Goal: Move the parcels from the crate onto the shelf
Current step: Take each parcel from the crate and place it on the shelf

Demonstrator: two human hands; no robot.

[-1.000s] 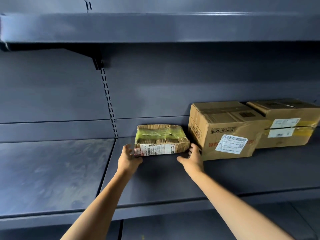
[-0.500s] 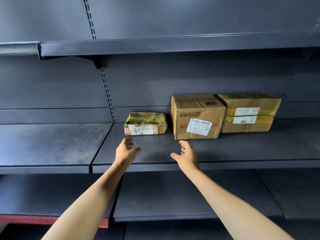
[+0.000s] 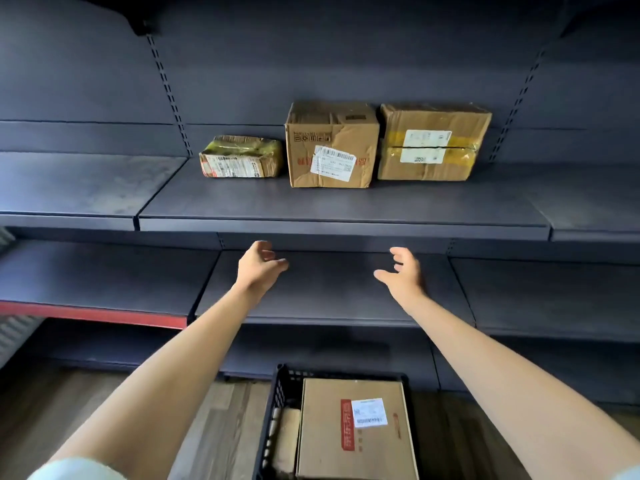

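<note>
I see three parcels on the shelf (image 3: 346, 206): flat parcel (image 3: 241, 156), middle box (image 3: 331, 144), taped box (image 3: 433, 142), side by side. Left hand (image 3: 259, 268) and right hand (image 3: 401, 274) both spread, empty, well apart. Black crate (image 3: 277, 403) on floor holds another box (image 3: 356, 427)

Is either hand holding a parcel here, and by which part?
Nothing is held: the left hand and right hand are open and empty.
</note>
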